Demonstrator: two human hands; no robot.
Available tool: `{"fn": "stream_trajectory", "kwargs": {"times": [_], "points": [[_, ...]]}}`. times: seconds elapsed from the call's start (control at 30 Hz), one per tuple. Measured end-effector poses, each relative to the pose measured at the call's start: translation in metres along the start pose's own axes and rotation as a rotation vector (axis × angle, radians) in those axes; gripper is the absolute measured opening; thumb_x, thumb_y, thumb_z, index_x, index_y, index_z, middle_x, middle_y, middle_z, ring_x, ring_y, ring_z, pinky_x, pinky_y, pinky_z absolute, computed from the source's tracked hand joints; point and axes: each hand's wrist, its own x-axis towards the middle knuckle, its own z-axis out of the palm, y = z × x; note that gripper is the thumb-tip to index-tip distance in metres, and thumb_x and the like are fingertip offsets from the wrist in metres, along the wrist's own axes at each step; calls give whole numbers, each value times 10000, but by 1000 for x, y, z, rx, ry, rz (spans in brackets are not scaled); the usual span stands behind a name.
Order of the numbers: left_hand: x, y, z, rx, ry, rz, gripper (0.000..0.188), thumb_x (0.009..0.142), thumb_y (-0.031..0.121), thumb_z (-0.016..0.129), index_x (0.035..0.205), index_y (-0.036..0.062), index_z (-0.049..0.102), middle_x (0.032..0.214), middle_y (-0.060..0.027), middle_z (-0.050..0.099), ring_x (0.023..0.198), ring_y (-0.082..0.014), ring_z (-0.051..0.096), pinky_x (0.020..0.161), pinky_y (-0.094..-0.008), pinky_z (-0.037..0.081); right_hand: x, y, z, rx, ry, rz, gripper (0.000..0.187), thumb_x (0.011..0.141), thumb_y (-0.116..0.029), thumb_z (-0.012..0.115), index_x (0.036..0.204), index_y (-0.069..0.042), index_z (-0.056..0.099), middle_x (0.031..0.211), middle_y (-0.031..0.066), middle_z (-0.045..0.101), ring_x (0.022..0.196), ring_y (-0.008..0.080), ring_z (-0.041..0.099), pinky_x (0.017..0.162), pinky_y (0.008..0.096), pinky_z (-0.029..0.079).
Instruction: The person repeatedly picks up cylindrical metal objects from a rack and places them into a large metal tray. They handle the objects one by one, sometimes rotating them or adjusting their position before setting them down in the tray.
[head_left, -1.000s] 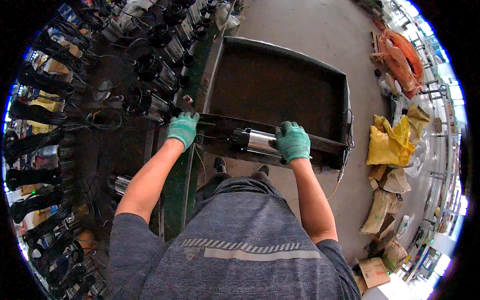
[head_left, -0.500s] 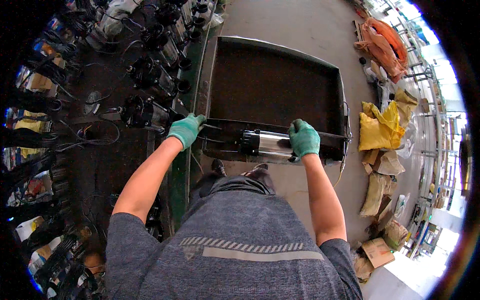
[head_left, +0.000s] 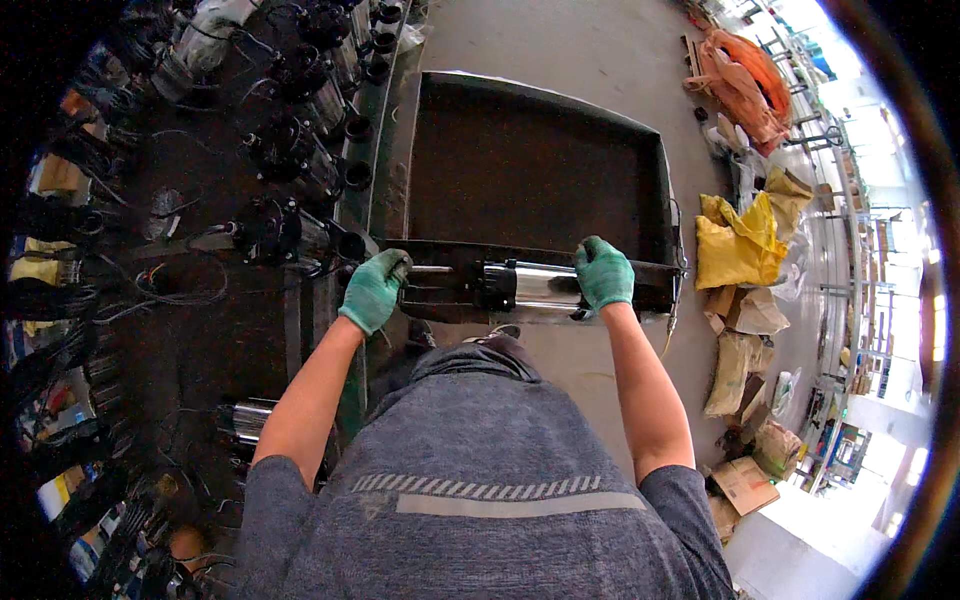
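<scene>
A silver cylinder with a black ribbed end, which looks like a pump motor [head_left: 540, 285], lies sideways at the near edge of a dark metal tray. My right hand [head_left: 605, 275], in a green glove, is closed over its right end. To the left, my gloved left hand [head_left: 374, 290] is closed beside the tray's near left corner. A thin metal rod [head_left: 432, 268] sticks out of its fingers toward the motor's black end. What the left fingers cover is hidden, and a gap shows between rod and motor.
The shallow tray [head_left: 660, 190] has raised walls. On the left, a dark bench holds several similar motors [head_left: 285, 235] and looped black cables [head_left: 200, 285]. Yellow sacks [head_left: 740, 250], an orange bundle [head_left: 745, 85] and cardboard boxes [head_left: 745, 490] lie along the right.
My left hand has turned and dropped a little closer to me, and the metal rod now shows level, pointing at the motor. My right hand stays on the motor. The whole view has shifted slightly.
</scene>
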Motion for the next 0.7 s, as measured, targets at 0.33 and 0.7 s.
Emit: {"fn": "stream_trajectory", "kwargs": {"times": [0.33, 0.7], "points": [[-1, -12, 32, -497, -243, -330, 241, 1057, 245, 618, 1155, 35, 683, 957, -38, 724, 827, -129, 665, 720, -299, 527, 1, 5, 5, 1, 27, 0, 228, 954, -320, 633, 1029, -127, 727, 1003, 157, 739, 954, 407, 693, 808, 487, 558], [10, -13, 40, -714, -357, -771, 257, 1068, 285, 596, 1131, 57, 697, 734, 9, 638, 583, -86, 580, 498, -258, 441, 0, -4, -3, -24, -6, 28, 232, 967, -326, 602, 1039, -133, 708, 1043, 158, 732, 980, 399, 687, 839, 500, 551]]}}
